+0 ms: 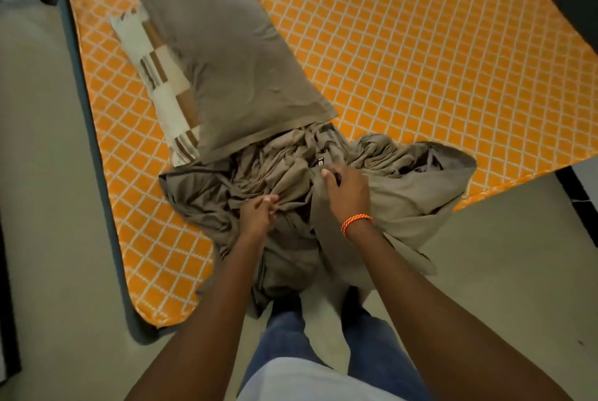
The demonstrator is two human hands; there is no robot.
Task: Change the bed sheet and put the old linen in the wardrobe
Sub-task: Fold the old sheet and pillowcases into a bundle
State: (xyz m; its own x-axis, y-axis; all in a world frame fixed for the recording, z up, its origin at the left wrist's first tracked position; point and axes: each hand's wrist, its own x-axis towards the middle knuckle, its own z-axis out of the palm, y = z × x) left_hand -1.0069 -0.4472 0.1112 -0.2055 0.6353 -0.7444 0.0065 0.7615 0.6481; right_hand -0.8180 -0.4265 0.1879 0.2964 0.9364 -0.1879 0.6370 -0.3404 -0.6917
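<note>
Left hand [259, 214] pinches and right hand [348, 193] grips the crumpled taupe sheet [414, 193] at the orange mattress [404, 44] edge. Its tail hangs to the floor by the feet: likely tripping; pulling may drag the taupe pillow [223, 60].

A crumpled grey-brown bed sheet [291, 180] lies bunched in a heap at the near edge of a bed, with part of it spilling over the edge and hanging down toward the floor. The fabric is deeply creased and gathered into folds at its middle, and one smoother flap spreads out to the right. The bed itself is covered with an orange sheet [404, 44] printed with a white diamond lattice, lying flat and smooth. A pillow in a matching grey-brown pillowcase [223, 54] rests on the orange sheet, its near end touching the crumpled heap.
</note>
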